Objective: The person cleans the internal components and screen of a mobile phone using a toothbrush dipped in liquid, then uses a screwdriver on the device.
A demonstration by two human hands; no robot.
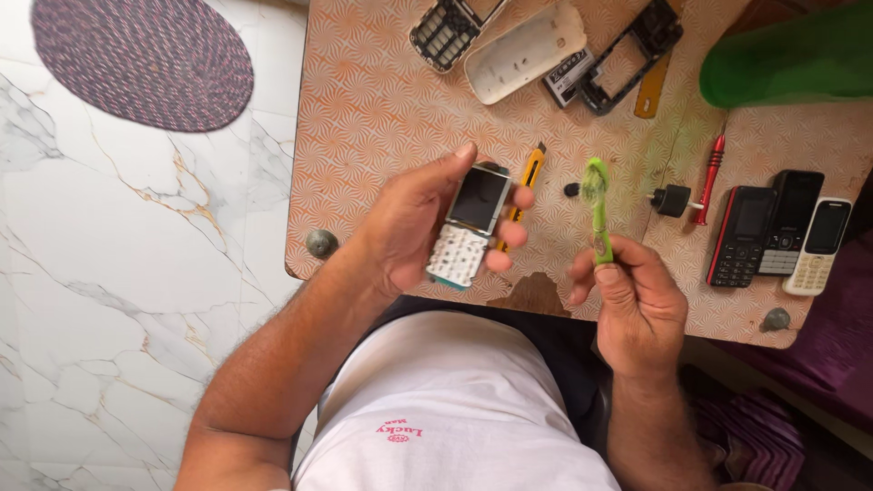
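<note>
Head view: left hand (414,227) fingers clasp a bared keypad phone (469,225); right hand (637,305) fingers pinch a green bristled toothbrush (597,207).

Single head view — looks steeply down from above, close over lap and table (382,109) edge.

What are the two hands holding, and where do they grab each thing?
The left hand grips a small phone by its side edges. The right hand pinches a green toothbrush at its handle's lower end.
</note>
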